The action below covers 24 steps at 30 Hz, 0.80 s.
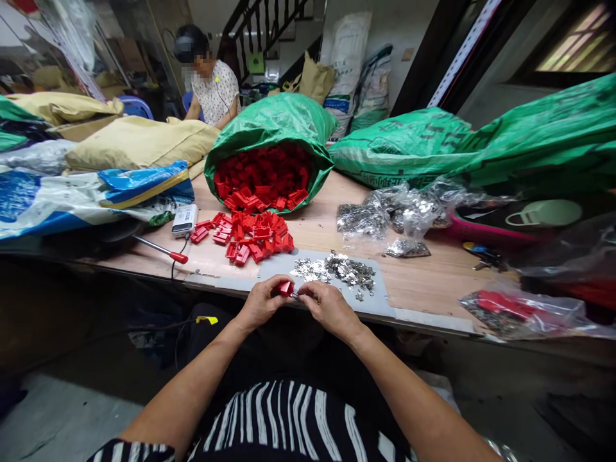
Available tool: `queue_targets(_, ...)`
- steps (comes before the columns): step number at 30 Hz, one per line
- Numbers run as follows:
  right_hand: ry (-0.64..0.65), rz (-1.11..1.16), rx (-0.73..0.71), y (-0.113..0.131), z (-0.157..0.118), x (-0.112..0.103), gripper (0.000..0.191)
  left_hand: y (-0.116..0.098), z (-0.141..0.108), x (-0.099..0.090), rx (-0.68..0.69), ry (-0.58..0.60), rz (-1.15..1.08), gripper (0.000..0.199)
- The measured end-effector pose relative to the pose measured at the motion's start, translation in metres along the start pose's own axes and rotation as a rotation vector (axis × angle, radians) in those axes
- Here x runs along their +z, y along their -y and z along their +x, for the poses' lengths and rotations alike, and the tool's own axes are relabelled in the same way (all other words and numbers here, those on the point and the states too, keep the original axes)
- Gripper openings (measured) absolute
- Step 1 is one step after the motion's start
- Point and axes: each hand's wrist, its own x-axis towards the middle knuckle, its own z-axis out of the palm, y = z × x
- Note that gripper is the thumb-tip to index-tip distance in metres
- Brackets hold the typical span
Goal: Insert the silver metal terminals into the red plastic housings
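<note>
At the table's front edge my left hand [264,301] is closed on a red plastic part [285,289]. My right hand [330,308] pinches a small metal piece [295,294] against the end of that part; its exact shape is too small to make out. Just beyond my hands, small silvery metal pieces [344,269] lie heaped on a grey mat [380,301]. A loose pile of similar red plastic parts [255,234] sits to the left of the mat, below a green sack [279,112] whose open mouth shows many more.
Clear bags of metal pieces [363,219] lie right of centre, near a pink container [486,231]. On the left are a white device [185,220] and a red-tipped lever [178,257]. Full sacks [139,141] line the back. Another person [216,90] sits beyond them.
</note>
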Motion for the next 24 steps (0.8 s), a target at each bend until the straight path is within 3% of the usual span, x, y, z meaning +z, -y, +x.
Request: queue_targets(24, 0.051, -0.078, -0.011, -0.0009, 0.0003, -0.0002, 0.013, -0.0042, -0.0034, 0.002, -0.023, 0.003, 0.068, 0.03)
